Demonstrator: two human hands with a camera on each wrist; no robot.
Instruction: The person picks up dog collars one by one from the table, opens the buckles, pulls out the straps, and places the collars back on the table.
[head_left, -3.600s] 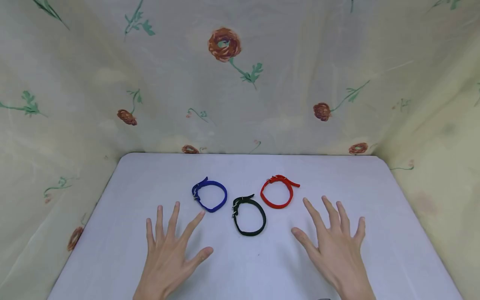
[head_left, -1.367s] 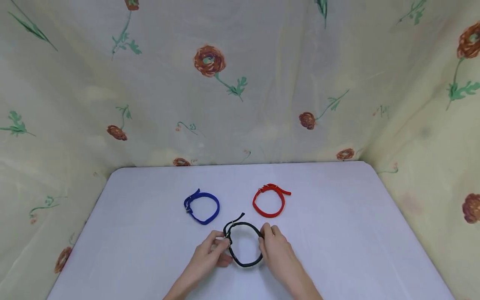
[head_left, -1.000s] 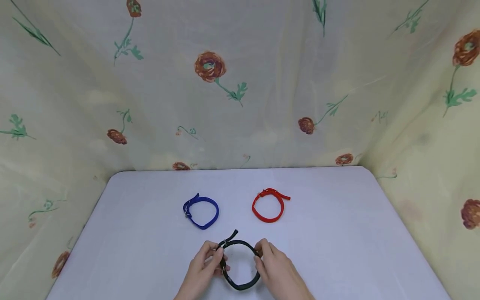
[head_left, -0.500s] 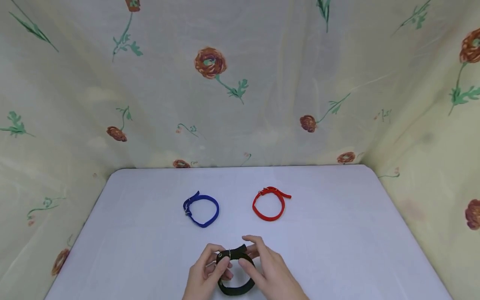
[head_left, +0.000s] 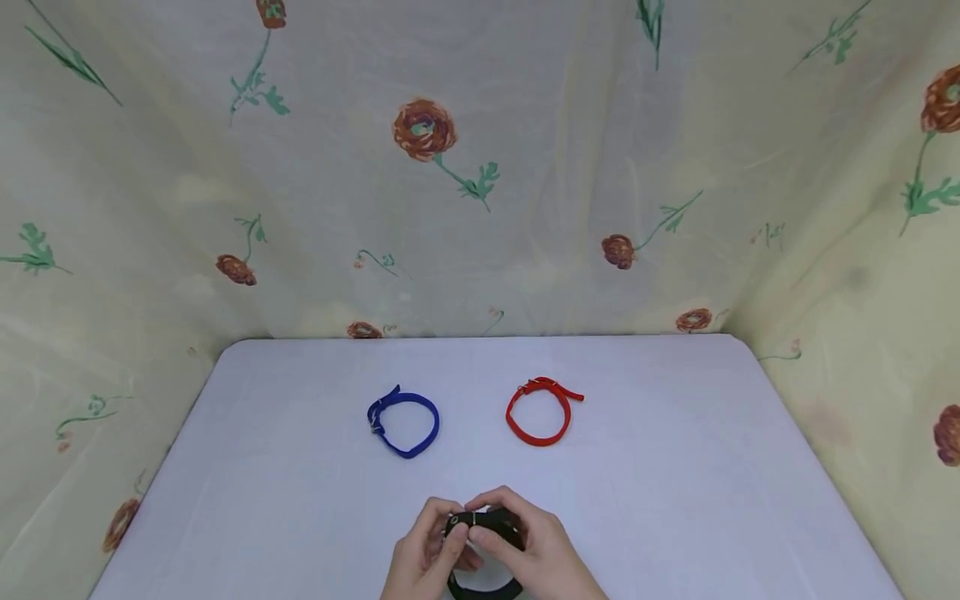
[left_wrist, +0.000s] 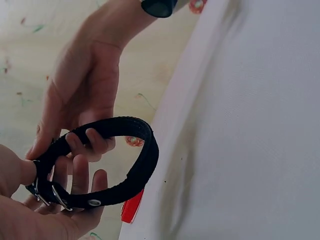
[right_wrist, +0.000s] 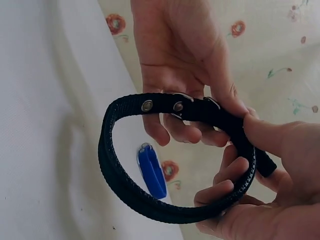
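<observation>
Both hands hold up a dark collar (head_left: 486, 593), buckled into a loop, near the table's front edge. My left hand (head_left: 423, 557) pinches it by the metal buckle (left_wrist: 40, 192), thumb on the band. With thumb and fingers, my right hand (head_left: 542, 552) grips the band beside the buckle. The strap's loose tail (right_wrist: 266, 166) sticks out past the right thumb in the right wrist view. Metal eyelets show on the band there. A blue collar (head_left: 436, 423) and a red collar (head_left: 542, 442) lie farther back on the table, apart from the hands.
The white table (head_left: 660, 467) has rounded far corners. Floral cloth (head_left: 525, 258) hangs behind it and along both sides. In the left wrist view, a dark band (left_wrist: 159, 7) sits on the right wrist.
From lying spread above the table, my hands took hold of the dark collar, lifted it and brought it nearer. Its band turned, and the right fingers closed in by the buckle. Blue and red stayed.
</observation>
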